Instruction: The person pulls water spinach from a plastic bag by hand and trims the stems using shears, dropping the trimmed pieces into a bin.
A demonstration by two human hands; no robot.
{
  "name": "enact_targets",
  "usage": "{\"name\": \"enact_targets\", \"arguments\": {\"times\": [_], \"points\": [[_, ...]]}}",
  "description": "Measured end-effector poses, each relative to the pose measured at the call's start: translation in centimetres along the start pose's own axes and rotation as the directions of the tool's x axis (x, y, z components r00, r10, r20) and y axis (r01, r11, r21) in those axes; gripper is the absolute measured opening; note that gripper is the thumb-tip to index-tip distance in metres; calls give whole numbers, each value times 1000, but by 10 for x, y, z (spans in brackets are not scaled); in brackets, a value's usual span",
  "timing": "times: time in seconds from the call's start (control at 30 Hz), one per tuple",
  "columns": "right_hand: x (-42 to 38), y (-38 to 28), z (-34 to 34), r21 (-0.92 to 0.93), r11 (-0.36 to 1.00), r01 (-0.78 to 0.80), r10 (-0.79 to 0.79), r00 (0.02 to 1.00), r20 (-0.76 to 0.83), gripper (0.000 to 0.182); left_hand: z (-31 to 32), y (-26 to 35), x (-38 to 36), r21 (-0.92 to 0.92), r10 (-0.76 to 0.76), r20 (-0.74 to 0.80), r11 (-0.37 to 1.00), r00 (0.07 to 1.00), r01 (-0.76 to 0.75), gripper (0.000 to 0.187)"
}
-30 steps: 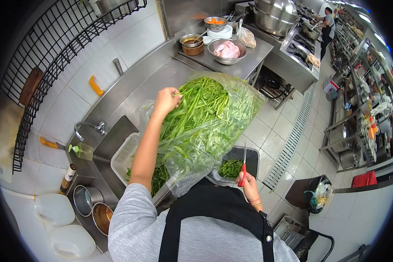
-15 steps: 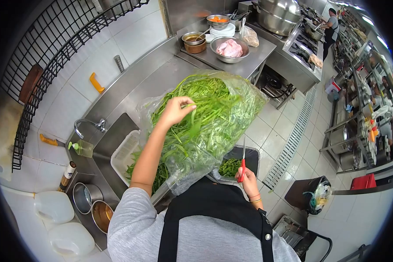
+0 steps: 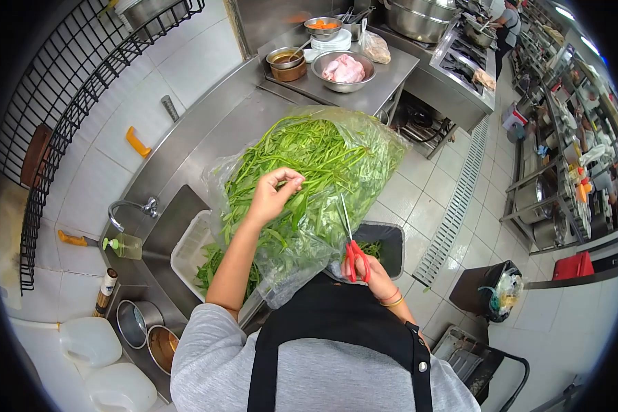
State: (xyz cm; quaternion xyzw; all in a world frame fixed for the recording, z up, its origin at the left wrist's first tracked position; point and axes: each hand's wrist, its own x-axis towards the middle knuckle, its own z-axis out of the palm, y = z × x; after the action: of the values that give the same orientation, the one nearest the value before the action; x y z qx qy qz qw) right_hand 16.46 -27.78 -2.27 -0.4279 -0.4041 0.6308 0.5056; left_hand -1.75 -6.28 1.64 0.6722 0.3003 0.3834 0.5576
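A large clear plastic bag (image 3: 384, 147) full of long green stems and leaves (image 3: 288, 147) lies open over the sink's edge. My left hand (image 3: 276, 192) is over the greens, fingers pinched around a green stem. In my right hand (image 3: 369, 273) are red-handled scissors (image 3: 353, 250), their blades pointing up toward the bag. Below the bag's right side stands a dark bin (image 3: 391, 247) with cut greens in it. At the left, a white plastic basket (image 3: 185, 250) in the sink holds more leafy greens (image 3: 216, 271).
A faucet (image 3: 127, 206) and soap bottle (image 3: 127, 246) are at the left. Metal pots (image 3: 134, 323) stand below them. A bowl of raw meat (image 3: 343, 72) sits on the far counter. Another person (image 3: 508, 31) stands by the stoves. A trash bin (image 3: 470, 292) is at the right.
My right hand has moved left and up with the scissors, from over the dark bin toward the bag. My left hand is slightly lower over the greens. The view has shifted a little.
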Motion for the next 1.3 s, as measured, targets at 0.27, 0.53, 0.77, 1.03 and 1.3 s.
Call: {"name": "enact_targets", "arguments": {"times": [0.27,0.53,0.77,1.03,1.3], "points": [[26,0,4,173,968,-184,188,982,-9,55,33,-34,-29,-152,-172,95,971,981,185,21],[-4,-17,-36,-94,988,-121,132,984,120,48,55,-49,-54,-452,-446,-54,809,894,376,13],[10,2,-50,-232,940,-250,301,928,222,52,59,-57,-76,-433,-476,-93,810,874,395,10],[17,9,-50,-150,936,-317,344,914,217,29,54,-61,-84,-396,-480,-101,823,871,408,10],[1,5,-59,-92,969,-228,240,959,154,47,-1,-58,-24,214,22,-593,968,805,132,28]]}}
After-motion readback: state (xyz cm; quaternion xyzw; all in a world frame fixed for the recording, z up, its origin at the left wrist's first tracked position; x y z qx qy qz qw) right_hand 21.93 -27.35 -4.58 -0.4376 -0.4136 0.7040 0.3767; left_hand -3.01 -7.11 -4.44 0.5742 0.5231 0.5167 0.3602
